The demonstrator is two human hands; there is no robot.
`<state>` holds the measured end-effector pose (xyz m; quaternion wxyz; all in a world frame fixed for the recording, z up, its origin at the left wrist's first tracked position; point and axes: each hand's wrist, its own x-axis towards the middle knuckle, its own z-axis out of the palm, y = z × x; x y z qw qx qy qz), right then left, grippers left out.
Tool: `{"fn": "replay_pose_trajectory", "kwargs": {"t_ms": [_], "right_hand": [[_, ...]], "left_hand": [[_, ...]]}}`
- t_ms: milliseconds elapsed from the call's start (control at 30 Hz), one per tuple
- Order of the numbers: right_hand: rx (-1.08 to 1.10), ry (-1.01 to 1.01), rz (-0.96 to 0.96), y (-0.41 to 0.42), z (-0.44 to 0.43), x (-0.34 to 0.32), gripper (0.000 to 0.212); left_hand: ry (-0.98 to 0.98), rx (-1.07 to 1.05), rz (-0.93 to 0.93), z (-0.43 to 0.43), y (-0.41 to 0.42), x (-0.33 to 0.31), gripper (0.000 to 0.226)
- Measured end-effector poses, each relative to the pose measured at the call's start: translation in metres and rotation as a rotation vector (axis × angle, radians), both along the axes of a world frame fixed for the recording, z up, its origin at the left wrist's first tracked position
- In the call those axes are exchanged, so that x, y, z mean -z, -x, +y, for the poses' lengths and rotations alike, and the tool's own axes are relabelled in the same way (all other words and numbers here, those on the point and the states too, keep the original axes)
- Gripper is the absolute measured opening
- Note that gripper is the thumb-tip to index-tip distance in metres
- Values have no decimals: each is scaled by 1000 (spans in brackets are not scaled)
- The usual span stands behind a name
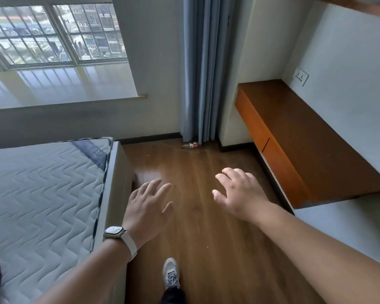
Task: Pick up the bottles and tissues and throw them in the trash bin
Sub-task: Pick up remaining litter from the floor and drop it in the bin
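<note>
Bottle [189, 145] lies on its side at the curtain foot, straight ahead, well beyond my empty, spread left hand [148, 207] and right hand [239, 194]; neither is clearly nearer

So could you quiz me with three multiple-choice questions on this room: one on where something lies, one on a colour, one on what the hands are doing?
1. Where does the bottle lie?
A. on the mattress
B. on the floor at the foot of the curtain
C. on the wooden desk

2. What colour is the curtain?
A. blue-grey
B. red
C. yellow

3. What state are the left hand and right hand in?
A. both clutching tissues
B. one holding a bottle
C. both open and empty

Answers: 1 B, it lies on its side on the wooden floor by the curtain's hem. 2 A, its folds show blue-grey. 3 C, fingers are spread with nothing in them.
</note>
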<state>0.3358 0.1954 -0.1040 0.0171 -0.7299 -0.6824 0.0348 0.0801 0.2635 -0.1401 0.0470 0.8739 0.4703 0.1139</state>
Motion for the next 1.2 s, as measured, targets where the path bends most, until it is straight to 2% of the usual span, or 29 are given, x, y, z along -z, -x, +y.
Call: {"fn": "replay_pose_trajectory", "kwargs": {"t_ms": [300,567,800,1000,1200], "right_hand": [[72,-34,-36,9,169,-30,53],[141,-28,-29,-16,247,-35,57],[161,-3,29,-65,322,3,62],[130,46,125,-119,426,39,66],[88,46,180,-178,516,52,61]], "left_hand": [[-34,145,-18,198,-4,-14,47],[-39,214,-33,289,-36,-19,47],[-22,235,7,363,-86,-2,49],[23,175,85,453,-139,8,50],[40,177,134,540,-206,15,49]]}}
